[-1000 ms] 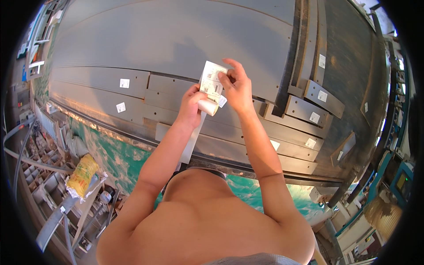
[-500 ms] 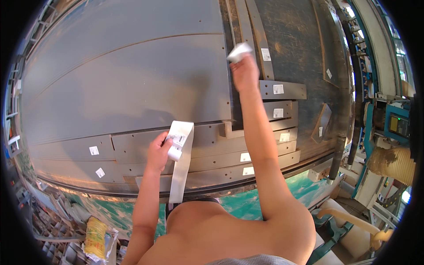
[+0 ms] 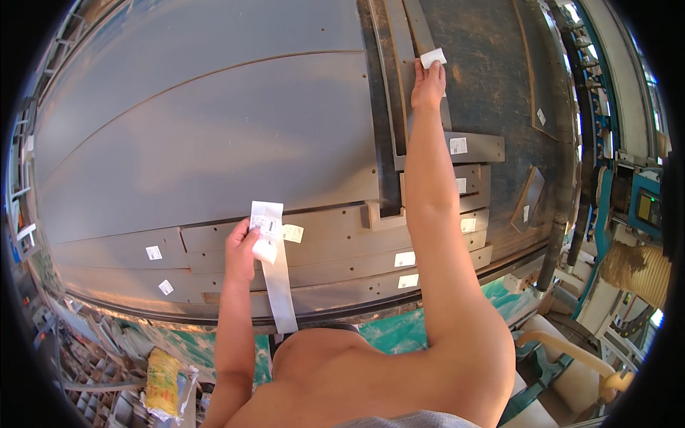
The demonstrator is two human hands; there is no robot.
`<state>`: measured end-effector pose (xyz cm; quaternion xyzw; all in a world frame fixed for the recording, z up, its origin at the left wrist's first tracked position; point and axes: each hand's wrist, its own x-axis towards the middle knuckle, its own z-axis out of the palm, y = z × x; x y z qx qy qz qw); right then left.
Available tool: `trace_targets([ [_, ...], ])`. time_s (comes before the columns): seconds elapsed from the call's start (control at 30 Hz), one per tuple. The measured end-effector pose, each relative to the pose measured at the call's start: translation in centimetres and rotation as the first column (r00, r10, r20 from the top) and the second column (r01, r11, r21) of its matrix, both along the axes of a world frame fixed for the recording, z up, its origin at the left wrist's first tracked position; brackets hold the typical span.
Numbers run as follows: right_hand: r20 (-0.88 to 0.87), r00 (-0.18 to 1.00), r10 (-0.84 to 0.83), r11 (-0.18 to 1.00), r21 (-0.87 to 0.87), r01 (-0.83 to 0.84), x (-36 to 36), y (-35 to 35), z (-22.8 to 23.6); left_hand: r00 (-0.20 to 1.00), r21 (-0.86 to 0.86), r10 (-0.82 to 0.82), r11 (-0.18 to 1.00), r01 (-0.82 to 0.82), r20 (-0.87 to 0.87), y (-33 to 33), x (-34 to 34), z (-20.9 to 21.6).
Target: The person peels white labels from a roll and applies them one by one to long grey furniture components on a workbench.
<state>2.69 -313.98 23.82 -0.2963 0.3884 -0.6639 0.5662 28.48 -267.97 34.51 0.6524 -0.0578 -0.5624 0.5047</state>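
My left hand (image 3: 239, 251) is closed around a roll of white printed labels (image 3: 267, 214), whose long backing strip (image 3: 280, 296) hangs down past the near table edge. Just right of the roll, another label (image 3: 292, 232) shows against a narrow grey panel strip (image 3: 335, 217). Stretched far out, my right hand (image 3: 429, 87) pinches a white label (image 3: 432, 58) between thumb and fingers. That label is over a long narrow panel strip (image 3: 419, 32) on the far right of the work surface. Whether it touches the strip, I cannot tell.
Large grey panels (image 3: 214, 135) cover the left and middle of the table. Several labelled narrow pieces (image 3: 477, 148) lie on the right, on a dark worn board (image 3: 478, 64). Beyond are a machine with a small screen (image 3: 648, 208) and a ribbed hose (image 3: 631, 267). A yellow bag (image 3: 163, 381) sits lower left.
My right hand has moved farther out and to the right with its label. My left hand and the roll have shifted slightly left, and a label beside the roll now shows.
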Motion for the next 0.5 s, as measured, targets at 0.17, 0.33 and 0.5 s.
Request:
trace_targets([
  [0.17, -0.628, 0.76, -0.168, 0.985, -0.125, 0.115, -2.2, -0.3, 1.9, 1.0, -0.043, 0.015, 0.999, -0.015, 0.004, 0.3, 0.8, 0.0],
  [0.33, -0.863, 0.504, 0.036, 0.998, 0.002, -0.067, -4.3, 3.3, 5.6, 1.0, -0.006, 0.006, 1.0, -0.006, -0.003, 1.7, 0.8, -0.3],
  [0.5, -0.789, 0.6, 0.133, 0.991, 0.111, -0.074, -5.7, 4.9, 7.0, 1.0, 0.013, -0.018, 1.0, 0.019, -0.024, 2.5, 0.5, -1.0],
])
